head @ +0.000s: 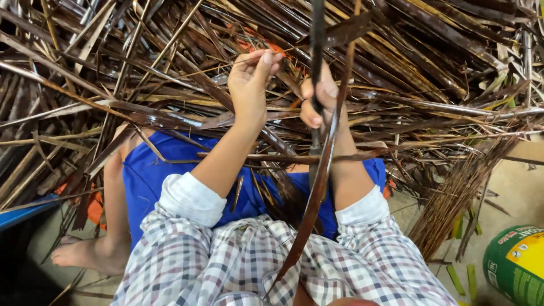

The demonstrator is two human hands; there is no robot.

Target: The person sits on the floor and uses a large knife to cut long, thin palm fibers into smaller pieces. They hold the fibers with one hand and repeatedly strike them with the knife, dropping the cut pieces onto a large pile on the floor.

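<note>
My left hand (251,85) reaches forward over a big heap of dry brown palm-leaf strips (141,73) and pinches a thin pale midrib between thumb and fingers. My right hand (318,101) is closed around a dark knife handle with its blade (316,34) pointing up. A long brown leaf strip (317,187) runs from that hand down toward my lap. My sleeves are checked with white cuffs, and blue cloth covers my knees.
A bundle of thin stripped sticks (453,198) lies on the floor at the right. A green and yellow can (515,266) stands at the bottom right corner. My bare foot (90,252) rests at the lower left beside a blue edge (22,211).
</note>
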